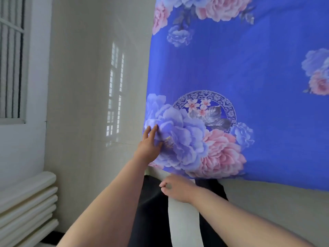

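Head view: left hand [150, 145] flat on sheet [249, 77]; right hand [175, 188] curled below it, grip unclear. Radiator [26, 207] lower left.

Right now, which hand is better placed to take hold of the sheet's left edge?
Left. The left hand lies flat on the floral sheet beside its left edge, fingers straight. The right hand sits lower, under the bottom hem, fingers curled; it would probably have to travel up and across.
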A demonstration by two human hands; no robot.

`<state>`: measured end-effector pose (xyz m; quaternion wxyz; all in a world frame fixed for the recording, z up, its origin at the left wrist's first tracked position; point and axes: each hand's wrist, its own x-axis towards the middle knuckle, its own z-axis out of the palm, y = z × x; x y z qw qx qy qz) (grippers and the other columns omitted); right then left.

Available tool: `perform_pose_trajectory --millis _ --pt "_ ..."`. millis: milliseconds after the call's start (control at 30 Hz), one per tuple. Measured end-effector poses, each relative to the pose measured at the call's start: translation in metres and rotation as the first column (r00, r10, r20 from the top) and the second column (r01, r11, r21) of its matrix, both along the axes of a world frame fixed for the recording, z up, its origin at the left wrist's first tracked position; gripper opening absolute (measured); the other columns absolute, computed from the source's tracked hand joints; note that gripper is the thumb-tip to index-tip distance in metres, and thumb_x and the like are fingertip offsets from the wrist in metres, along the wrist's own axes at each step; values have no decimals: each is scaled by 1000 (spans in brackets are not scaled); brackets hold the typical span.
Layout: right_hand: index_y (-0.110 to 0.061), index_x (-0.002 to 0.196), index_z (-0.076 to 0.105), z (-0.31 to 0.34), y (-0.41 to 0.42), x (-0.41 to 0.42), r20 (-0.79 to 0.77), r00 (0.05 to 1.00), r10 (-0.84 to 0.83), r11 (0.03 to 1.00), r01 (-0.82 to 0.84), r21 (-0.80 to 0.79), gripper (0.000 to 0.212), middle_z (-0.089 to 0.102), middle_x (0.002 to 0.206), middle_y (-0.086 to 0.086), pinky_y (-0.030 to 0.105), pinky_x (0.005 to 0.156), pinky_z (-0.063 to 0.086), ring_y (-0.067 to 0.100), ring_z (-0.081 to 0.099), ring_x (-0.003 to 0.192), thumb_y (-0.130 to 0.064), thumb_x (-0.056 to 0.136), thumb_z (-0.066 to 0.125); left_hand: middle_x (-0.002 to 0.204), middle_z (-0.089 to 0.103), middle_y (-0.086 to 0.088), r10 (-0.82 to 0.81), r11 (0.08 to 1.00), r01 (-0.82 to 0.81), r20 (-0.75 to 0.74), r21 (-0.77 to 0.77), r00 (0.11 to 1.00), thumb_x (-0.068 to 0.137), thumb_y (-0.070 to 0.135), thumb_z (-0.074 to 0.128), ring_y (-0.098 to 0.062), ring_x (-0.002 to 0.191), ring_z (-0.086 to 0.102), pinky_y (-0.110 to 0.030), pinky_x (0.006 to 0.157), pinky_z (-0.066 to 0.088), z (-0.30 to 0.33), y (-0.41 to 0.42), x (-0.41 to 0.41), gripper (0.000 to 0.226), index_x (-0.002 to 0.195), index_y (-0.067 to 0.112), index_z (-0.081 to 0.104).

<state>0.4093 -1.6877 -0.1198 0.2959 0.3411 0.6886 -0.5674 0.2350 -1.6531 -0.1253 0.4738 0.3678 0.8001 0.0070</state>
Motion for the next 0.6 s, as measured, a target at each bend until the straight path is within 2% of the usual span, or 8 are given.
perform_pose_trajectory --millis 100,200,267,333,433,500,533,600 --pt "-22 96 67 16 5 -8 71 955 -287 957 282 68 25 68 101 -6 28 82 49 14 60 98 -32 87 46 153 26 -3 15 995 -8 68 -98 998 96 27 51 -21 136 37 -26 104 28 19 4 -24 58 148 26 28" --pt "-17 85 61 41 50 -42 135 902 -409 910 394 129 20 65 85 -2 31 73 47 24 62 88 -28 91 47 140 47 -4 80 992 -67 124 -106 989 95 28 51 -22 115 55 -24 94 36 44 17 -55 48 141 20 39" --pt "-20 81 60 58 90 -74 120 865 -487 862 455 224 19 59 79 -3 32 72 46 24 60 81 -26 92 46 133 53 -3 101 991 -84 165 -107 981 97 29 49 -23 109 58 -24 89 39 64 27 -78 43 138 18 42" --pt "-21 82 63 72 128 -106 82 770 -633 756 591 282 18 61 79 -3 33 72 49 22 58 75 -25 91 48 130 55 -5 74 994 -54 210 -99 975 97 29 48 -25 112 57 -27 92 40 81 38 -104 41 136 16 43" --pt "-21 79 60 91 165 -158 -9 514 -858 499 837 223 16 68 83 5 36 73 51 23 62 72 -21 93 51 125 58 -8 14 999 -8 225 -31 974 97 28 48 -27 108 59 -31 92 44 99 54 -148 39 133 15 47" --pt "-20 79 56 101 173 -192 -22 347 -937 340 927 157 17 66 86 9 25 62 48 17 60 64 -19 95 50 122 60 -7 -7 1000 5 212 12 977 96 26 49 -27 106 59 -30 90 45 106 62 -174 36 130 14 49" --pt "-21 77 54 105 172 -208 -15 306 -952 301 943 145 20 64 85 8 21 57 44 14 58 61 -18 96 49 121 60 -6 -16 1000 12 214 19 977 96 26 49 -26 105 59 -29 89 45 108 65 -185 36 130 15 50" --pt "-21 73 52 106 159 -229 25 314 -949 314 941 123 24 61 83 7 16 54 44 15 56 61 -15 96 47 119 60 -6 -34 999 33 235 8 971 96 26 48 -25 104 60 -28 86 44 108 64 -201 35 129 15 50"
